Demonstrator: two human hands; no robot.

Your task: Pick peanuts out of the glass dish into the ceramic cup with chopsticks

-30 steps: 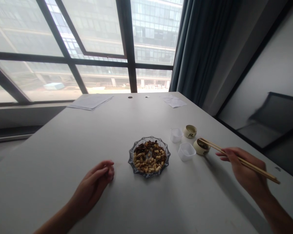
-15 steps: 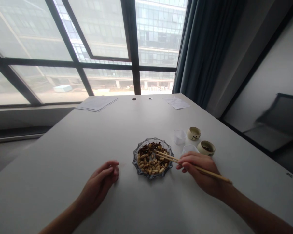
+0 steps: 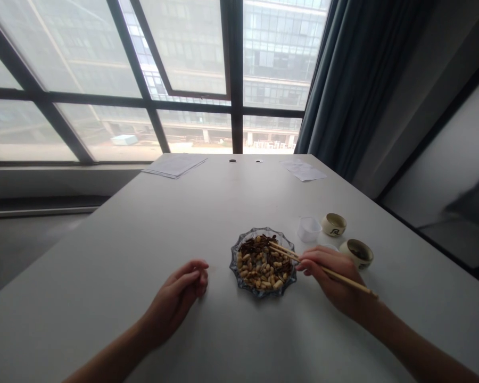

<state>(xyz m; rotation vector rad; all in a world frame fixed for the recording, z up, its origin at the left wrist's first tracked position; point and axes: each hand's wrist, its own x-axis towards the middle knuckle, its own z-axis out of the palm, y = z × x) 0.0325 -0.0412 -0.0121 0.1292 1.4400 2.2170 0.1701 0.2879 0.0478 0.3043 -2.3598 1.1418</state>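
At the near left of the surface [image 3: 239,346], the left hand [image 3: 181,292] lies loosely curled, grip released. To its right, the right hand [image 3: 333,274] grasps chopsticks [image 3: 285,252]; their tips have moved from the nearer cup [image 3: 361,261] into the glass bowl [image 3: 259,292], right of centre, beyond most peanuts [image 3: 265,276]. Judgement: picking resumed; whether anything is pinched cannot be told.
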